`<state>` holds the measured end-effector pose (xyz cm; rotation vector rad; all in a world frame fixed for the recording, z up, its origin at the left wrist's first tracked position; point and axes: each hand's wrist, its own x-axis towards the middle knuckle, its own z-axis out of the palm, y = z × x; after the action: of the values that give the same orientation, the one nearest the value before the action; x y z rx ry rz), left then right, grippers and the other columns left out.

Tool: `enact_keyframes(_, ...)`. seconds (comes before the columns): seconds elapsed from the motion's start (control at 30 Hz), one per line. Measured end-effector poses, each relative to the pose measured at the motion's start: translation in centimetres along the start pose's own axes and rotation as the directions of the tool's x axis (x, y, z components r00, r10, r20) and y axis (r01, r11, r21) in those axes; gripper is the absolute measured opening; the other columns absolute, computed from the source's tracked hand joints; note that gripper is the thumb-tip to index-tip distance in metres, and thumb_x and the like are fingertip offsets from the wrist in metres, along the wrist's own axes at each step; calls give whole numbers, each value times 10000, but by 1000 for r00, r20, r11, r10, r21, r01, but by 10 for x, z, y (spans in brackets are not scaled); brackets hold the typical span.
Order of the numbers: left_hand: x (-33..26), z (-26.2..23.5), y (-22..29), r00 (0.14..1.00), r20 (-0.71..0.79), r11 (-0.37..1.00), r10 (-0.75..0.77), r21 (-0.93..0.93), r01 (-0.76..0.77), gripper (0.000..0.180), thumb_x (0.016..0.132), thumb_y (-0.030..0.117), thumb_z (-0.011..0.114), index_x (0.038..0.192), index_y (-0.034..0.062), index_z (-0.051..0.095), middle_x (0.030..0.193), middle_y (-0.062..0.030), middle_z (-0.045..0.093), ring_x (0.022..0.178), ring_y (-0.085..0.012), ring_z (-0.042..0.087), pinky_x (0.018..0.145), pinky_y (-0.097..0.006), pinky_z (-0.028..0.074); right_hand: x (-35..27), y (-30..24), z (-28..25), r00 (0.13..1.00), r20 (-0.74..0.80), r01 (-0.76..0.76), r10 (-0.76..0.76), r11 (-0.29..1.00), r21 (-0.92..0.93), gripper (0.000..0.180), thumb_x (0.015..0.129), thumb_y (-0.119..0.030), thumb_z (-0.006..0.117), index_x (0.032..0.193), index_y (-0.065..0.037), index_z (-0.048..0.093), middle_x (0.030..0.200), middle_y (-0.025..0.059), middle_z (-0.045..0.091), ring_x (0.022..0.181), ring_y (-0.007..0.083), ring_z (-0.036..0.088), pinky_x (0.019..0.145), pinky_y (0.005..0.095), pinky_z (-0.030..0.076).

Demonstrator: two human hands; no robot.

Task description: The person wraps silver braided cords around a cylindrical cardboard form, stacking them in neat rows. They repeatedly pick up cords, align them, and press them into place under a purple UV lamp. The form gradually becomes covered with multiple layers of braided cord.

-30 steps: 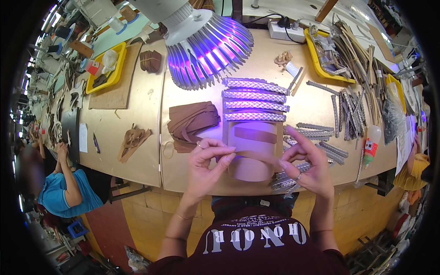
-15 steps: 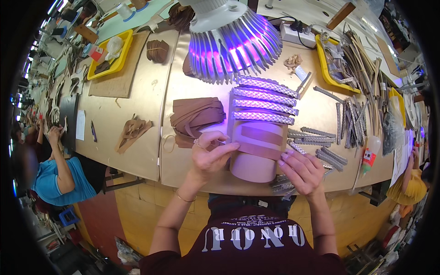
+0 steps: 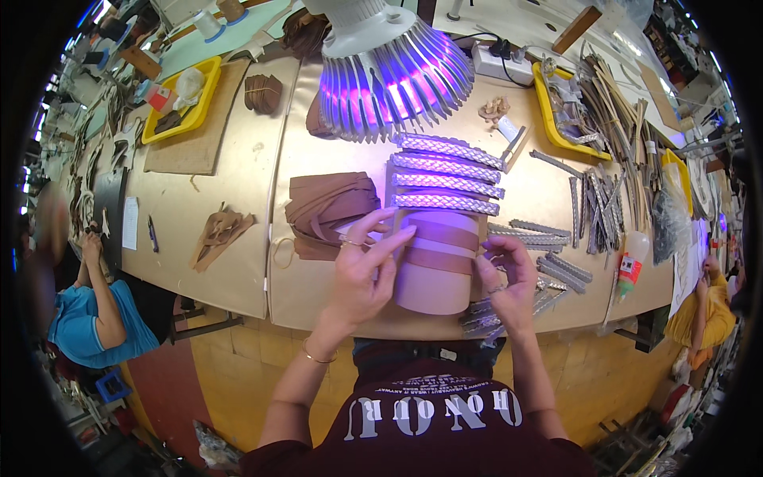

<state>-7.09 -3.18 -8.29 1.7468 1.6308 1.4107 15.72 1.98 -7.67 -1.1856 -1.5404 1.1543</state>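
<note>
A pale, rounded form like a short cylinder (image 3: 435,296) lies in front of me with two brown strips across it, an upper strip (image 3: 445,232) and a lower strip (image 3: 439,260). My left hand (image 3: 362,278) has its fingers apart, and the index fingertip is at the upper strip's left end. Beside the form's right edge is my right hand (image 3: 509,278), fingers bent and thumb apart from them, with nothing visible between. Just beyond the form, several braided silvery straps (image 3: 447,175) lie side by side under a lit purple lamp (image 3: 393,83).
A stack of brown strips (image 3: 330,208) lies left of the form. Loose braided pieces (image 3: 564,269) are to its right, with a glue bottle (image 3: 632,262) farther right. Yellow trays (image 3: 550,107) stand farther back. A person in blue (image 3: 103,322) works at far left, another in yellow at far right.
My left hand has shifted from the lower strip's left end up to the upper strip's. My right hand has drawn back from the lower strip's right end, its fingers now more bent.
</note>
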Motion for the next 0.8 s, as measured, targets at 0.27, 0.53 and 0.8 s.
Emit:
enact_keyframes(0.27, -11, 13, 18, 992, -72, 994, -104, 15, 105, 362, 873, -45, 565, 1196, 65, 689, 1224, -122, 569, 871, -191, 559, 781, -311, 493, 14, -4, 3, 953, 9, 282, -303, 873, -397, 208, 841, -28, 726, 1038, -22, 660, 989, 114, 623, 824, 192, 620, 715, 298, 504)
enact_keyframes(0.53, -38, -22, -22, 952, -276, 946, -129, 254, 202, 259, 824, -49, 664, 1070, 25, 697, 1124, -123, 591, 846, -207, 588, 767, -321, 502, 5, -6, -11, 940, -144, 244, -311, 903, -353, 136, 878, 22, 661, 1010, 4, 634, 996, 100, 613, 756, 153, 585, 687, 267, 478)
enact_keyframes(0.8, -63, -26, -28, 999, 52, 838, 4, 544, -32, 264, 805, 207, 752, 1034, 95, 686, 1030, -75, 602, 930, -251, 601, 810, -387, 489, -5, -62, 11, 864, 200, 501, -461, 763, -408, 210, 794, 50, 715, 974, -32, 645, 912, 100, 643, 781, 238, 625, 686, 314, 500)
